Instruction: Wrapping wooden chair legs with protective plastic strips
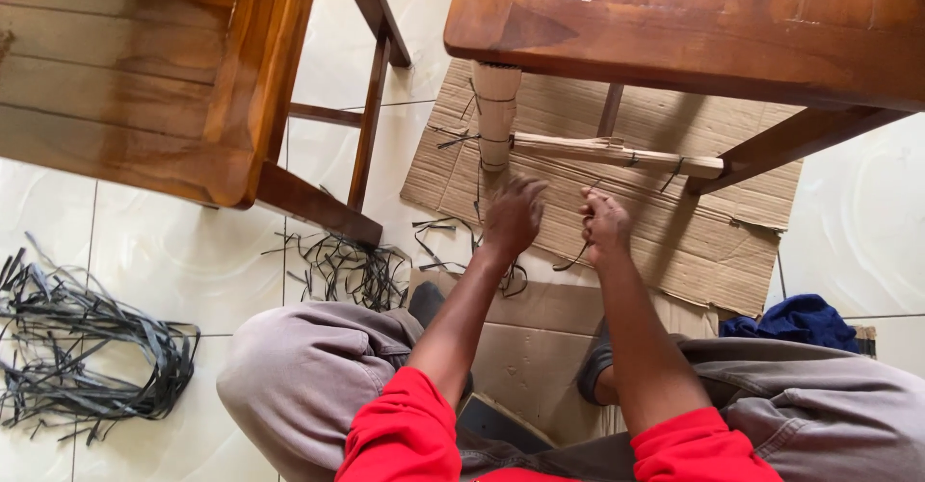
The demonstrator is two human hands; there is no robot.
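Below, right hand (604, 224) pinching black strap (574, 254), left hand (514, 214) beside

Bright, even daylight with soft shadows under the chairs (674, 20); the left hand (514, 217) is motion-blurred.

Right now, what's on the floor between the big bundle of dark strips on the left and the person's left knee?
In the head view, only bare pale floor tile lies between the big bundle of dark strips and the left knee; a smaller tangle of strips sits farther up.
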